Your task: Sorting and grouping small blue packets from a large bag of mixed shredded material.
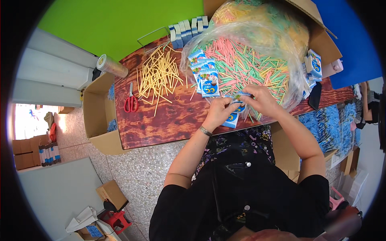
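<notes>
Close to the table's front edge, my left hand (220,112) pinches a small blue-and-white packet (240,107) by its left side. My right hand (262,100) grips the upper part of that packet, thumb and fingers together. Another such packet (230,120) lies just below, partly under my left hand. Further left, several matching packets (209,82) overlap in a stack. Behind my hands spreads a heap of thin pink, green and yellow sticks (245,64) in a see-through plastic bag (191,44). What my fingers do inside the packet's edge is hidden.
Pale yellow sticks (159,74) lie scattered on the table (155,130), with red-handled scissors (131,102) beside them. Cardboard boxes (100,136) stand at the left edge. More packets (313,66) and a dark phone-like object (315,96) are at the right.
</notes>
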Motion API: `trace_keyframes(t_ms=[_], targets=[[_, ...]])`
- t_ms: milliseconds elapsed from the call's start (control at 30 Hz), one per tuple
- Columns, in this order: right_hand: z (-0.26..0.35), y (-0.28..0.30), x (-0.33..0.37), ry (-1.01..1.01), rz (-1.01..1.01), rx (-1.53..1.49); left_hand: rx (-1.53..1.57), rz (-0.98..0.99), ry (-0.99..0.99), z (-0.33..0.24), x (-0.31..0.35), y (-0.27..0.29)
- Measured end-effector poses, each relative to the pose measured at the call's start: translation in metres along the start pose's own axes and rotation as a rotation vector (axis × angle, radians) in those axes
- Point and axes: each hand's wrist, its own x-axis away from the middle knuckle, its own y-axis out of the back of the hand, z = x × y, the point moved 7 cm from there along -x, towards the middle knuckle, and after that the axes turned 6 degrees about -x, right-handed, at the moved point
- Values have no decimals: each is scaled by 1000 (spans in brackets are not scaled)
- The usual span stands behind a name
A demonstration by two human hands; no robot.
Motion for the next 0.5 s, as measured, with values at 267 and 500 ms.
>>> trace_keyframes(t_ms=[267, 500], targets=[[-30, 37, -48, 23, -78, -71, 2, -243, 69, 2, 2, 6], [-90, 16, -104, -229, 140, 759, 29, -197, 15, 16, 5, -16]])
